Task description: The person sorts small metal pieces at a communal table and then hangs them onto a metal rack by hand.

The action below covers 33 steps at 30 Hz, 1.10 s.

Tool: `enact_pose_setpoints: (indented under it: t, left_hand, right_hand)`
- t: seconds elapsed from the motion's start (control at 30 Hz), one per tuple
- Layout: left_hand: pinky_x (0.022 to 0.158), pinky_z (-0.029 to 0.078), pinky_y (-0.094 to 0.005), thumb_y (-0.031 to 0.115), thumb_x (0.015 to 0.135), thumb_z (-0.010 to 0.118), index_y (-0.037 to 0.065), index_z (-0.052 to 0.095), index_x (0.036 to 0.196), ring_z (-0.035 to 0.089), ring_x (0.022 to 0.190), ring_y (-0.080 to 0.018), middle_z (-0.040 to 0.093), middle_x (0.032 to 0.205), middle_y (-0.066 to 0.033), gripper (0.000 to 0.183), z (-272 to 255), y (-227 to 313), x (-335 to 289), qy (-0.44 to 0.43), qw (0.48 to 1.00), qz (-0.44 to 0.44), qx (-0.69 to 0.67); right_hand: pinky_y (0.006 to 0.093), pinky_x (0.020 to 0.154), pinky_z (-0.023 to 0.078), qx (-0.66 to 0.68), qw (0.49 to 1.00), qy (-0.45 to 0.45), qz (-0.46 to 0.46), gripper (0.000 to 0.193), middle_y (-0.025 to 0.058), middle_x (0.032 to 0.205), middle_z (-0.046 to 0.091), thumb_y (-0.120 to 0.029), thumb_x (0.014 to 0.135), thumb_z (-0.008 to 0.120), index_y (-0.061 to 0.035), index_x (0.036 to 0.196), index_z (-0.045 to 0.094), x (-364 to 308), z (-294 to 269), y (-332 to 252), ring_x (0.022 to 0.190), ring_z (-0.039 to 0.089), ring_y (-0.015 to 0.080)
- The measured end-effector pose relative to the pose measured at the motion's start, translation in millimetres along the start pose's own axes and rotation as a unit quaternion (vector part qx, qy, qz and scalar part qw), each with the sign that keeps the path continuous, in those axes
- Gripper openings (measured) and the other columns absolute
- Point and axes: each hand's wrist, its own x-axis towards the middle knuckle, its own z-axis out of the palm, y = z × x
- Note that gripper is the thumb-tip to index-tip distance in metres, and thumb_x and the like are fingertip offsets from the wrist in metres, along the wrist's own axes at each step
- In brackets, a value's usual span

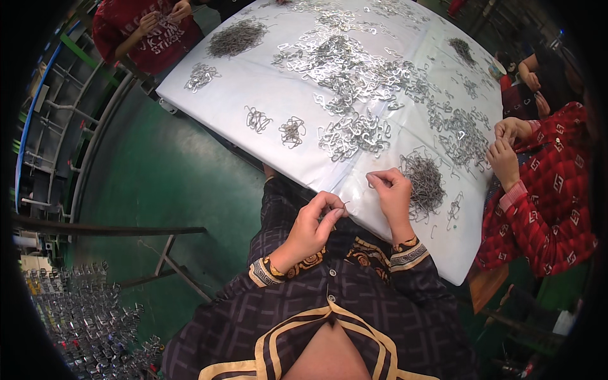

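Note:
Over the near edge of the white-covered table (pixel 304 166), both of my hands are raised close together. My left hand (pixel 309 227) is closed in a pinch, with the thin tip of a wire piece showing past the fingertips. To its right, my right hand (pixel 394 197) also pinches; what it holds, if anything, is too small to make out. Just beyond that hand lies a heap of thin dark wire hooks (pixel 423 180). Shiny metal clips (pixel 354 134) spread in a pile farther up the table. Two little clusters of bent wire pieces (pixel 292 132) rest to the left.
A co-worker in a red patterned jacket (pixel 544 190) works at the right side; another in a red top (pixel 152 38) stands far left. A dark wire heap (pixel 237 38) sits at the back. Metal racks (pixel 88 310) and a metal frame (pixel 168 253) stand to the left.

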Motion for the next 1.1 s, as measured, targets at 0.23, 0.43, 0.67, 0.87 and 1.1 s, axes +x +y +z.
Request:
enact_pose_setpoints:
  t: [0.23,0.43,0.67,0.87,1.1]
  left_hand:
    - [0.071,0.048,-0.0282,0.003,0.091,0.058,-0.001,0.057,0.095,0.059,0.077,-0.0151,0.062,0.086,-0.0082,0.005,9.3,3.1,6.0,0.000,1.000,0.003,0.031]
    - [0.070,0.047,-0.0299,0.001,0.088,0.060,0.000,0.057,0.095,0.058,0.075,-0.0194,0.059,0.085,-0.0099,0.007,14.7,1.0,8.8,-0.007,0.995,0.008,0.096]
    - [0.071,0.048,-0.0299,-0.002,0.087,0.061,-0.001,0.057,0.096,0.060,0.077,-0.0194,0.060,0.086,-0.0108,0.009,8.7,1.1,1.8,-0.018,0.992,-0.011,0.125]
    - [0.074,0.050,-0.0293,-0.003,0.088,0.060,-0.002,0.058,0.097,0.063,0.080,-0.0189,0.063,0.089,-0.0106,0.009,0.2,-2.6,-2.6,-0.070,0.987,-0.010,0.142]
    - [0.080,0.050,-0.0282,-0.002,0.087,0.061,-0.003,0.062,0.099,0.065,0.089,-0.0177,0.066,0.094,-0.0107,0.012,-15.4,3.7,14.1,-0.168,0.978,-0.010,0.125]
  right_hand:
    - [0.0213,0.057,0.048,0.243,0.962,-0.065,0.106,0.014,0.0041,0.075,0.066,-0.010,0.085,0.071,0.0035,0.089,0.069,-14.6,-6.9,-43.7,0.066,0.059,0.0071]
    - [0.0202,0.055,0.049,0.223,0.970,-0.080,0.058,0.012,0.0036,0.074,0.066,-0.009,0.087,0.069,0.0026,0.088,0.066,-32.0,-9.7,-65.2,0.065,0.060,0.0054]
    - [0.0337,0.053,0.049,0.025,0.992,-0.039,-0.121,0.014,0.0130,0.069,0.063,-0.010,0.089,0.064,-0.0017,0.083,0.056,-48.4,-0.4,-74.0,0.062,0.066,0.0261]
    - [0.0369,0.052,0.047,-0.008,0.982,-0.047,-0.185,0.015,0.0117,0.068,0.061,-0.011,0.089,0.065,-0.0038,0.084,0.053,-57.8,0.3,-73.4,0.061,0.063,0.0295]
    - [0.0387,0.054,0.047,0.033,0.986,-0.068,-0.148,0.014,0.0144,0.072,0.062,-0.007,0.086,0.066,-0.0029,0.087,0.053,-67.3,-1.8,-66.7,0.065,0.063,0.0339]
